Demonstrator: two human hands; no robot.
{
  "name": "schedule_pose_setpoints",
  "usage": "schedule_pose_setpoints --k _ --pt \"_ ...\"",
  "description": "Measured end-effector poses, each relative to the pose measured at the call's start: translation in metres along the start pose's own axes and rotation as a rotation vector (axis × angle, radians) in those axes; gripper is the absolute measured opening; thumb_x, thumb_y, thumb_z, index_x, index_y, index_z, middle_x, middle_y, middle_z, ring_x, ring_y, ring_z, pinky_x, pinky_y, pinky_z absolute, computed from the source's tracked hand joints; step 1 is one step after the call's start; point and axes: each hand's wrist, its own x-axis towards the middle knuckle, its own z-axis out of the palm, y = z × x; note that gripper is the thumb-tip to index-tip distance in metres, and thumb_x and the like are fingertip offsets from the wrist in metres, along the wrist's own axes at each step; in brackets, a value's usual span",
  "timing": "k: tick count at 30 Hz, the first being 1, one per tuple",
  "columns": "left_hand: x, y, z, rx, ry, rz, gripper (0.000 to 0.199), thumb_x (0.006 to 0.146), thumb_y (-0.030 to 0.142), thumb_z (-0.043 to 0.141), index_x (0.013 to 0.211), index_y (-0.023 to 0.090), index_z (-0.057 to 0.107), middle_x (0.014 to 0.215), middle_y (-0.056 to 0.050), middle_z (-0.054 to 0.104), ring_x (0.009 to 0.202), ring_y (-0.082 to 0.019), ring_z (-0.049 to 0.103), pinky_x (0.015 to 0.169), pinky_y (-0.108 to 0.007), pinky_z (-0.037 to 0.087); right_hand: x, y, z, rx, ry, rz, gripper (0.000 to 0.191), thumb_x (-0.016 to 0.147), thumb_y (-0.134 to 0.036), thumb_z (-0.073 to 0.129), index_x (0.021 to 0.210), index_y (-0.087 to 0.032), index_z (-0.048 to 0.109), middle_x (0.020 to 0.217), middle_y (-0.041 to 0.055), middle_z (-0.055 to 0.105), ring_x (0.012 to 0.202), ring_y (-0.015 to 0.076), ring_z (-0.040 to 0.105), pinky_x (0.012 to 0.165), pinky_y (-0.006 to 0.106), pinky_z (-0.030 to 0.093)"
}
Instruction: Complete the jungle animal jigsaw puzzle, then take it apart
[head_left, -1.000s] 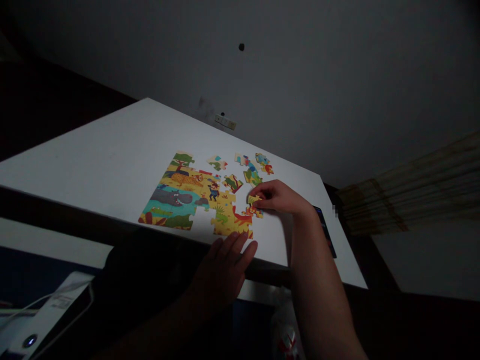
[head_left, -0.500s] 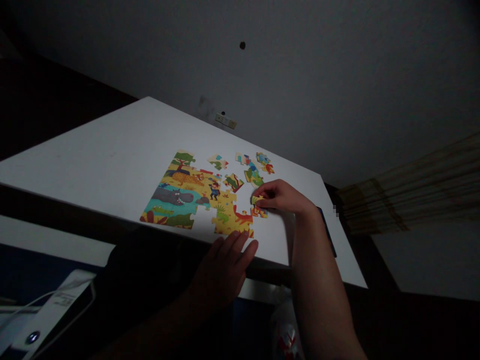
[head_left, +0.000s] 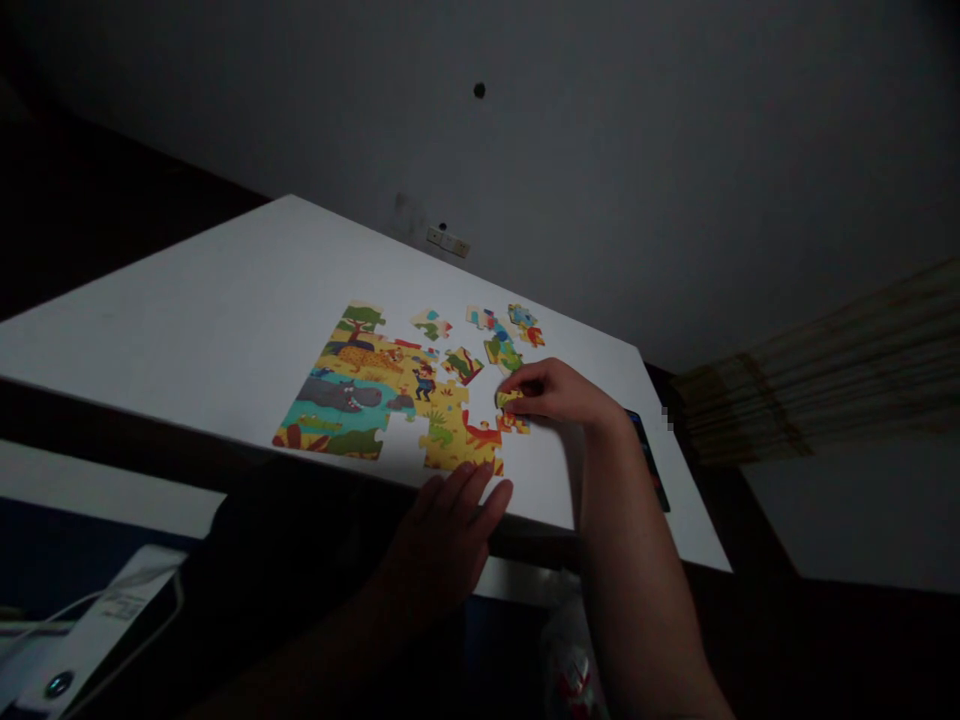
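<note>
A partly joined jigsaw puzzle (head_left: 349,395) with a hippo, a leopard and a tree lies flat on the white table (head_left: 202,300). My right hand (head_left: 559,393) pinches a yellow-green puzzle piece (head_left: 507,399) between thumb and fingers, at the puzzle's right side. Just below that piece is an orange and yellow piece (head_left: 514,424), beside the joined part. My left hand (head_left: 457,515) lies at the table's near edge, fingers stretched out, their tips touching the puzzle's lower right border. Gaps show in the puzzle's bottom and right parts.
Several loose pieces lie beyond the puzzle, among them a green and red one (head_left: 463,365), a pale one (head_left: 432,324) and a blue one (head_left: 522,315). A dark phone-like device (head_left: 649,465) rests right of my right forearm. The wall with a socket (head_left: 448,241) stands behind the table.
The view has shifted slightly, so everything sits a little further left. Both hands stay almost where they were, and the right still pinches the puzzle piece.
</note>
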Motion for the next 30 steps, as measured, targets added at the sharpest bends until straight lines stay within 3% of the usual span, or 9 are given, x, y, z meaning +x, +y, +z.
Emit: schedule_pose_setpoints --k 11,30 --pt "0.003 -0.001 -0.004 0.006 0.021 -0.009 0.064 0.097 0.02 0.082 0.161 0.026 0.079 0.162 -0.012 0.077 0.153 -0.034 0.059 0.134 -0.048 0.037 -0.002 0.007 -0.007 0.019 0.038 0.008 0.036 0.083 -0.049 0.095 0.103 -0.019 0.095 0.073 0.0005 0.07 0.067 0.0153 0.053 0.064 0.034 0.039" --pt "0.002 -0.001 -0.002 0.007 0.028 0.008 0.065 0.098 0.018 0.077 0.163 0.024 0.076 0.164 -0.013 0.074 0.154 -0.035 0.059 0.132 -0.049 0.04 -0.004 0.002 -0.007 0.061 -0.047 0.028 0.029 0.08 -0.046 0.099 0.093 -0.02 0.093 0.071 0.0014 0.073 0.067 0.0155 0.058 0.064 0.033 0.042"
